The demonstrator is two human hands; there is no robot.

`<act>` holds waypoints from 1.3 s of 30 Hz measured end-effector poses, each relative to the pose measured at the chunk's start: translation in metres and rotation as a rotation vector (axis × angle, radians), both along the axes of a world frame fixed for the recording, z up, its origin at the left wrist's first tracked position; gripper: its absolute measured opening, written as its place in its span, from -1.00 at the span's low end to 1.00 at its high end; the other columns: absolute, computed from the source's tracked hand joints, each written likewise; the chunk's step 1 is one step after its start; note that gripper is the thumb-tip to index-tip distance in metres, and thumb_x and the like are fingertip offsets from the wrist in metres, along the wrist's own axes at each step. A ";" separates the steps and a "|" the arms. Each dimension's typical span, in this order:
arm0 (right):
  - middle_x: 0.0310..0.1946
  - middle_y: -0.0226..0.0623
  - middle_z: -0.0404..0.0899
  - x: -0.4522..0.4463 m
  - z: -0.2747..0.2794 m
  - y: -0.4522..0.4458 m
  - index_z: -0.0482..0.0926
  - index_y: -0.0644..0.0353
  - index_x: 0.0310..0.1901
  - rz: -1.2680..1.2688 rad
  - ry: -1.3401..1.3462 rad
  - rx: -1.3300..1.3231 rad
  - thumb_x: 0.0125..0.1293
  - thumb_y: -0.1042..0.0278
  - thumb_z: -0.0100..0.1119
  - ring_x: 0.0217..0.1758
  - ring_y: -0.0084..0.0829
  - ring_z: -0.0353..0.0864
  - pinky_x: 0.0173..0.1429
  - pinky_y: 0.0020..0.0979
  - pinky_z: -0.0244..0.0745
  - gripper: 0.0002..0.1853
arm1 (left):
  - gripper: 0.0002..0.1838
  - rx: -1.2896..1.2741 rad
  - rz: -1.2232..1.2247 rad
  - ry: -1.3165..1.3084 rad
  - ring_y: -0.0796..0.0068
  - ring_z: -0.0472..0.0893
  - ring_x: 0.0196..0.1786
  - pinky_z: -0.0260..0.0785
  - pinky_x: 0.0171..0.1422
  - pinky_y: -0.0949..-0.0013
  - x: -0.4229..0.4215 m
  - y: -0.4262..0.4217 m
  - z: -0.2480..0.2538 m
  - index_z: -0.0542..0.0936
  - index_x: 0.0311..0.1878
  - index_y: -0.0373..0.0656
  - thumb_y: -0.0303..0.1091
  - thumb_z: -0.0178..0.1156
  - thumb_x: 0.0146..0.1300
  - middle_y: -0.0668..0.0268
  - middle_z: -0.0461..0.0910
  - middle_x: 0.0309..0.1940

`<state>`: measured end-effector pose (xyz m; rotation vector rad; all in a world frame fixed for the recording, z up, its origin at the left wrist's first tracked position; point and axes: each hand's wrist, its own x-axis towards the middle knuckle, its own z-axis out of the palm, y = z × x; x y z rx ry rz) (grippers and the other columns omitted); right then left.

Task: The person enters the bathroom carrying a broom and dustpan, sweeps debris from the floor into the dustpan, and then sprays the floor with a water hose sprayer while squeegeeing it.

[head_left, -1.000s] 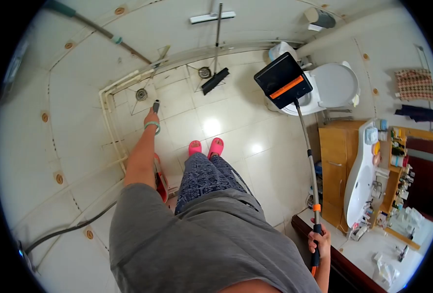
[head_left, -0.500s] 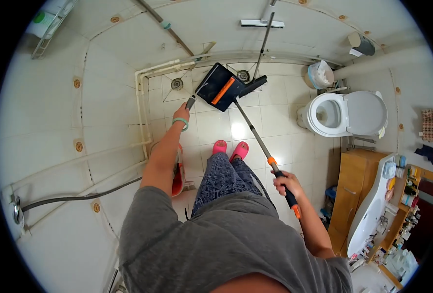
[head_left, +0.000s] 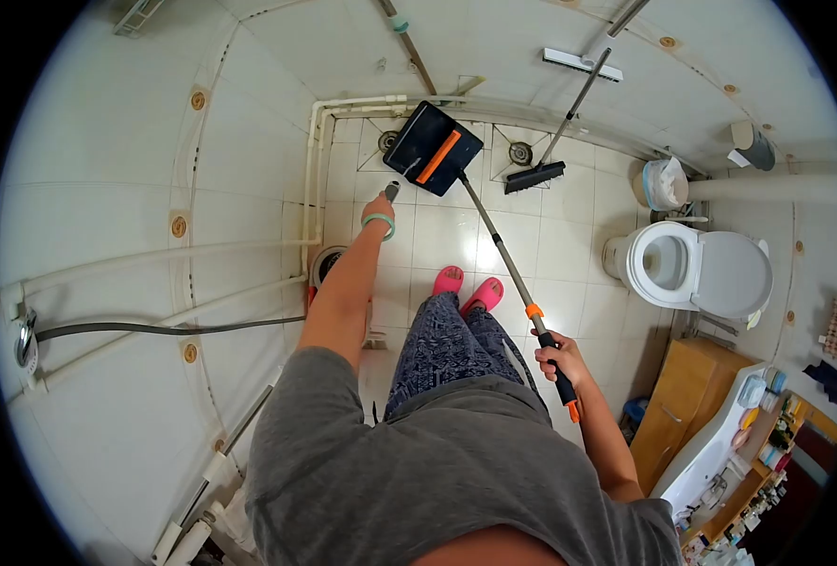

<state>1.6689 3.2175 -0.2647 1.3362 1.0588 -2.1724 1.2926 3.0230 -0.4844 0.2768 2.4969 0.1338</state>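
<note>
My right hand (head_left: 560, 361) is closed around the black grip of a long-handled flat mop (head_left: 502, 247). Its wide dark head (head_left: 452, 139), with an orange bar across it, is tilted over the tiled floor and partly covers the left floor drain (head_left: 387, 141). My left hand (head_left: 378, 209), with a green bangle at the wrist, grips a short grey handle (head_left: 392, 191) just below the mop head. A thin pale streak runs between that handle and the head; I cannot tell if it is water or metal. My left forearm partly hides a round-topped container (head_left: 328, 263) with red parts.
A long-handled brush (head_left: 535, 177) rests near the right floor drain (head_left: 520, 153). A white squeegee (head_left: 582, 64) leans on the wall. A lined bin (head_left: 664, 184), toilet (head_left: 666, 261) and wooden cabinet (head_left: 683, 401) line the right. A grey hose (head_left: 164, 327) runs from the left wall.
The view has shifted. The mop head has moved left, away from the brush, toward the left drain. My left hand has moved slightly left with it; both hands keep their holds.
</note>
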 end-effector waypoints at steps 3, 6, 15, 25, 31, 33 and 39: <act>-0.64 -0.42 0.34 0.002 0.005 -0.001 0.33 0.30 0.02 0.017 0.022 0.005 -0.01 0.62 -0.01 -0.79 -0.74 0.17 -0.78 -0.66 0.06 -0.54 | -0.66 -0.029 0.016 0.010 0.13 0.54 -0.17 0.44 -0.15 0.18 -0.008 -0.007 -0.015 0.30 0.08 -0.17 -0.30 -0.15 0.25 0.07 0.52 -0.21; -0.64 -0.42 0.34 0.003 0.011 -0.001 0.32 0.30 0.03 -0.007 0.020 0.002 -0.01 0.62 -0.01 -0.80 -0.74 0.17 -0.78 -0.67 0.05 -0.53 | -0.68 -0.028 0.004 0.052 0.14 0.54 -0.15 0.44 -0.14 0.19 -0.015 -0.006 -0.021 0.32 0.05 -0.17 -0.30 -0.15 0.25 0.09 0.52 -0.20; -0.65 -0.42 0.31 0.010 0.018 -0.009 0.33 0.32 0.02 -0.065 0.028 0.009 -0.02 0.61 0.00 -0.80 -0.72 0.16 -0.77 -0.66 0.03 -0.54 | -0.69 0.005 -0.105 0.049 0.14 0.52 -0.13 0.42 -0.11 0.19 -0.015 0.017 -0.009 0.34 0.01 -0.18 -0.30 -0.15 0.24 0.09 0.51 -0.17; -0.67 -0.41 0.29 0.006 -0.011 -0.014 0.31 0.37 -0.03 -0.174 -0.034 -0.068 -0.04 0.64 0.01 -0.78 -0.69 0.18 -0.76 -0.64 0.03 -0.57 | -0.69 0.119 0.073 -0.036 0.09 0.53 -0.16 0.39 -0.13 0.15 0.011 0.022 -0.022 0.35 0.02 -0.14 -0.33 -0.08 0.21 0.01 0.52 -0.25; -0.65 -0.42 0.26 0.000 -0.031 -0.014 0.25 0.38 -0.03 -0.268 -0.075 -0.180 -0.03 0.63 0.00 -0.75 -0.70 0.16 -0.75 -0.67 0.03 -0.56 | -0.60 0.164 0.171 -0.094 0.07 0.53 -0.18 0.39 -0.14 0.16 0.024 0.021 -0.029 0.27 0.13 -0.11 -0.36 -0.04 0.19 -0.02 0.51 -0.24; -0.65 -0.42 0.26 0.004 -0.033 -0.014 0.25 0.38 -0.02 -0.282 -0.089 -0.202 -0.02 0.62 0.00 -0.75 -0.71 0.16 -0.74 -0.67 0.03 -0.56 | -0.51 0.158 0.245 -0.146 0.08 0.53 -0.19 0.39 -0.13 0.16 0.022 0.018 -0.038 0.18 0.21 -0.08 -0.37 -0.04 0.19 -0.02 0.51 -0.23; -0.61 -0.42 0.28 0.024 -0.026 -0.014 0.27 0.34 -0.02 -0.320 -0.122 -0.244 0.02 0.59 0.00 -0.73 -0.73 0.17 -0.73 -0.70 0.05 -0.59 | -0.42 0.246 0.061 -0.105 0.03 0.51 -0.21 0.37 -0.11 0.18 0.015 0.023 -0.038 0.09 0.27 -0.05 -0.34 -0.04 0.15 -0.06 0.50 -0.24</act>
